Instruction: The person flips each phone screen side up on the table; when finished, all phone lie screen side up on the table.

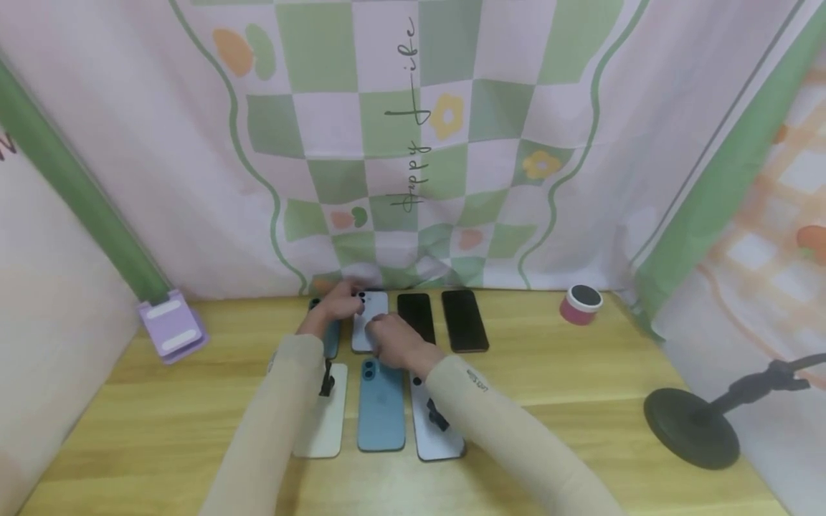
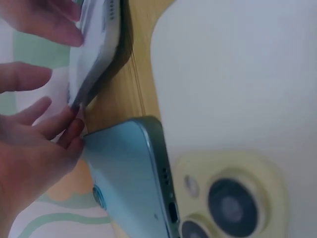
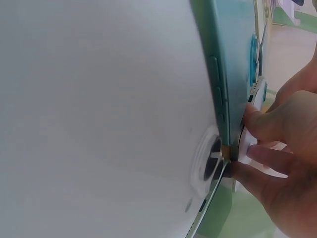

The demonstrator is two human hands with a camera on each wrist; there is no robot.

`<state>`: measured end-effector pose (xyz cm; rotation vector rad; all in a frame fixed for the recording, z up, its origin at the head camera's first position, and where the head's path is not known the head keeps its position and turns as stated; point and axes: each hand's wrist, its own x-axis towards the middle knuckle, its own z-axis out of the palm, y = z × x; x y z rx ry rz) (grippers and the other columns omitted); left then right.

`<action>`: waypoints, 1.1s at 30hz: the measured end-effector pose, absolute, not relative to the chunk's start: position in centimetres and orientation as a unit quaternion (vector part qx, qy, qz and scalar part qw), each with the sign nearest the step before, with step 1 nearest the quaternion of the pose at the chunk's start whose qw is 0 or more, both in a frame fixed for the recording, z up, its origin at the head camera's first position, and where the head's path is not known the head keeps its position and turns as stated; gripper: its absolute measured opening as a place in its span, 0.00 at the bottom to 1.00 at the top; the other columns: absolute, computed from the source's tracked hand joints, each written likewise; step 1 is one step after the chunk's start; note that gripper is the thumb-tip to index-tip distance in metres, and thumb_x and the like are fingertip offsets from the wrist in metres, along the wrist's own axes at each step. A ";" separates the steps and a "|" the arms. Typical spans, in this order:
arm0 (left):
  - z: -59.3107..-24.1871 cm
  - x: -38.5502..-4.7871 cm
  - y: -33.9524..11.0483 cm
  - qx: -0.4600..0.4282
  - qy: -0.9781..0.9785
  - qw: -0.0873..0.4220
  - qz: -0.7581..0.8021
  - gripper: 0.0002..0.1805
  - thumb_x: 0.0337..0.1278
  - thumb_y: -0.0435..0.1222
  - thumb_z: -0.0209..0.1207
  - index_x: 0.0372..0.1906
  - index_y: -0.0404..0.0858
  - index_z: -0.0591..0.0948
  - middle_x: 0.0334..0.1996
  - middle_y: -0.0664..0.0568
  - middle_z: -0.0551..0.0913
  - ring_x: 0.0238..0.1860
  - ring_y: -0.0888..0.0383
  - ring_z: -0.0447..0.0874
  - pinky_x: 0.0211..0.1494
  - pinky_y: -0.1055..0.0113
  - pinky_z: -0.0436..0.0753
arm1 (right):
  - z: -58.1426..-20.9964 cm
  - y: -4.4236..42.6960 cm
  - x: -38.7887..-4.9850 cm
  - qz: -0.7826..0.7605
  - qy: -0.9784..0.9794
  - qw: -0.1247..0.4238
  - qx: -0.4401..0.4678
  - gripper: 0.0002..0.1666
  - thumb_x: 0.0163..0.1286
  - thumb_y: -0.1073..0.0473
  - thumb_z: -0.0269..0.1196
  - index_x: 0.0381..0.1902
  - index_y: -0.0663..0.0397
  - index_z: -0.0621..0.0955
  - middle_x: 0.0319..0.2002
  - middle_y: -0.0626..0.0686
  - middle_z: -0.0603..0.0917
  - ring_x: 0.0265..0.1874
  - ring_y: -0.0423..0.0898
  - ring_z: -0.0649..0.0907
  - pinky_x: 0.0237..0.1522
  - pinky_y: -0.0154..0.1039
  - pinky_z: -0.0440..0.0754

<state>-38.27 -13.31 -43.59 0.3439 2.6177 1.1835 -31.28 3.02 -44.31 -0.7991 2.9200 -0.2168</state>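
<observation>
A pale lavender phone [image 1: 363, 338] lies back up in the back row. My left hand [image 1: 335, 304] holds its far left part, with fingers at the edge. My right hand [image 1: 400, 340] grips its near right side, thumb and fingers round the edge. In the left wrist view, the phone [image 2: 94, 49] sits between both hands; whether it is off the table is unclear. Left of it is a dark teal phone [image 1: 333, 340], partly under my left hand. In front are a cream phone [image 1: 332, 423], a blue phone [image 1: 381, 416] and another pale phone [image 1: 445, 444].
Two black phones, one [image 1: 416, 312] nearer and one [image 1: 464, 322] farther right, lie screen up. A pink jar [image 1: 579, 306] stands at the back right. The black lamp base [image 1: 690, 428] is near the right edge. A purple stand [image 1: 171, 328] sits back left, before a curtain [image 1: 400, 143].
</observation>
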 end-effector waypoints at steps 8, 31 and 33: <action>-44.1 -38.5 -12.8 0.069 0.889 0.094 0.442 0.37 0.61 0.28 0.54 0.77 0.32 0.61 0.76 0.33 0.67 0.77 0.37 0.67 0.80 0.45 0.70 | -44.5 3.2 -31.4 -0.070 0.959 0.052 -0.270 0.28 0.66 0.61 0.70 0.64 0.54 0.80 0.61 0.58 0.84 0.61 0.53 0.83 0.67 0.45 0.82; -44.7 -38.4 -13.2 0.030 0.914 0.044 0.401 0.19 0.60 0.29 0.60 0.57 0.31 0.81 0.34 0.46 0.79 0.35 0.51 0.83 0.37 0.65 0.85 | -44.1 3.7 -31.2 -0.106 0.953 0.067 -0.275 0.29 0.71 0.59 0.67 0.69 0.52 0.77 0.68 0.56 0.81 0.66 0.52 0.82 0.70 0.47 0.81; -44.5 -38.4 -13.1 0.033 0.920 0.042 0.388 0.15 0.58 0.29 0.60 0.51 0.29 0.81 0.27 0.49 0.74 0.26 0.54 0.79 0.28 0.67 0.81 | -43.9 3.9 -31.3 -0.121 0.951 0.067 -0.277 0.27 0.74 0.57 0.64 0.69 0.53 0.77 0.65 0.56 0.83 0.62 0.51 0.84 0.67 0.47 0.83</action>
